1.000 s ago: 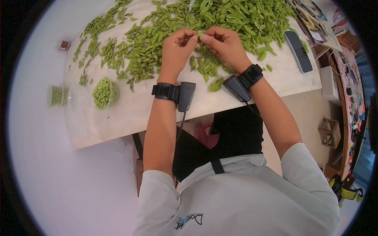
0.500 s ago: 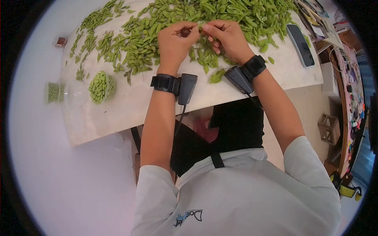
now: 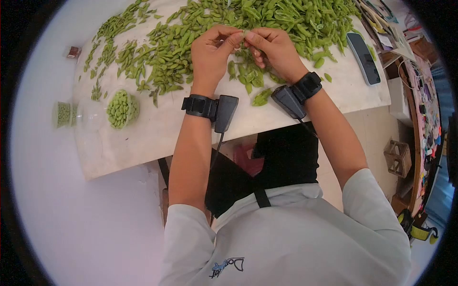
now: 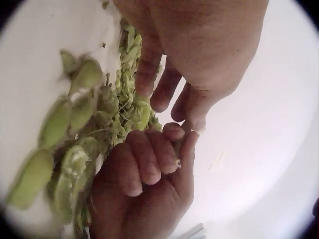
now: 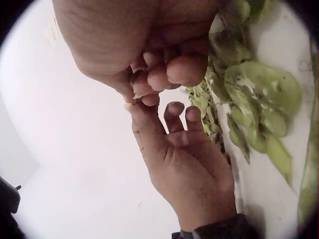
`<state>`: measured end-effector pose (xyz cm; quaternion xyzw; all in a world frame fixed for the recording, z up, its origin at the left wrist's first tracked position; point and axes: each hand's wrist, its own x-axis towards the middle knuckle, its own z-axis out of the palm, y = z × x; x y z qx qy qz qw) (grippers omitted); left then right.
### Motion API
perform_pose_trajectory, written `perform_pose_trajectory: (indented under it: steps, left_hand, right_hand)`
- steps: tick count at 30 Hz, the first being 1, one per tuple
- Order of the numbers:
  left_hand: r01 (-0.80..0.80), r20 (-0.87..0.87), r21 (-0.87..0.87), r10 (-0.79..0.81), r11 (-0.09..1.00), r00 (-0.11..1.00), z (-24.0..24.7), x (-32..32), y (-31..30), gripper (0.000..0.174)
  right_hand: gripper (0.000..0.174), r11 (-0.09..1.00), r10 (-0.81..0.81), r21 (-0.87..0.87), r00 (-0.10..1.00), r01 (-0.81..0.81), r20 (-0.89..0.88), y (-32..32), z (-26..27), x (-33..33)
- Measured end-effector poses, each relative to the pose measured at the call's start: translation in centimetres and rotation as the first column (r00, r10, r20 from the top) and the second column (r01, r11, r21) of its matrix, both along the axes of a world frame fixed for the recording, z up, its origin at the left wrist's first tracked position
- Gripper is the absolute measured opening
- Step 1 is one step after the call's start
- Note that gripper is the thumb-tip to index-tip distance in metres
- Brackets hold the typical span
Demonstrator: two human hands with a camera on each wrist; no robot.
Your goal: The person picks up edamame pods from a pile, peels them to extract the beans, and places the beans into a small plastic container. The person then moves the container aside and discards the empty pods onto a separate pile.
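Thumb and fingertips of the left hand (image 3: 210, 59) meet those of the right hand (image 3: 277, 52) at a small green pod (image 3: 244, 34) pinched between them, above the near side of a pod heap. In the left wrist view the right hand (image 4: 144, 184) has its other fingers curled, and the left hand (image 4: 199, 50) has its other fingers hanging loosely bent. Most of the pod is hidden by fingertips in both wrist views. A clear cup of shelled green beans (image 3: 122, 109) stands at the left of the table.
Green pods (image 3: 171, 57) cover the far half of the white table (image 3: 157, 138). A phone (image 3: 363, 59) lies at the right, near tools and papers. A few loose pods (image 3: 261, 97) lie near the right wrist camera. A small brown box (image 3: 73, 52) is at the far left.
Both hands have shifted slightly up and away in the head view, still meeting at the fingertips. The right hand's lower fingers now show below the pinch. The cup appears slightly further left.
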<state>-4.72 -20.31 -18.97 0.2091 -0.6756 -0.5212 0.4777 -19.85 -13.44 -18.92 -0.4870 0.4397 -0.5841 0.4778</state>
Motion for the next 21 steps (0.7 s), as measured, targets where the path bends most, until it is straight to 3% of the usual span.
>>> perform_pose_trajectory:
  steps: [9, 13, 15, 19, 21]
  left_hand:
    - [0.113, -0.128, 0.292, -0.078, 0.95, 0.989, 0.1, -0.3, 0.7, 0.016]
    - [0.031, -0.086, 0.288, -0.006, 0.957, 0.996, 0.4, -0.6, 0.4, 0.016]
    - [-0.002, -0.088, 0.253, 0.026, 0.967, 0.996, 0.3, -0.6, 0.4, 0.017]
    - [0.113, -0.141, 0.375, -0.064, 0.92, 0.988, -0.1, -0.3, 0.2, 0.017]
    - [0.097, -0.118, 0.38, -0.055, 0.92, 0.991, -0.1, -0.1, 0.1, 0.018]
  right_hand:
    - [0.027, 0.995, -0.039, -0.099, 0.995, 0.03, -0.09, 0.0, -0.4, 0.1]
    - [0.022, 0.995, -0.087, -0.051, 0.996, 0.087, 0.011, 0.0, 0.1, 0.7]
    - [0.019, 0.991, -0.105, -0.089, 0.994, 0.101, -0.032, 0.0, 0.4, 0.6]
    - [0.018, 0.98, -0.159, -0.139, 0.982, 0.144, -0.101, -0.1, -0.3, 0.2]
    - [0.019, 0.975, -0.202, -0.125, 0.969, 0.185, -0.14, -0.3, -0.4, 0.2]
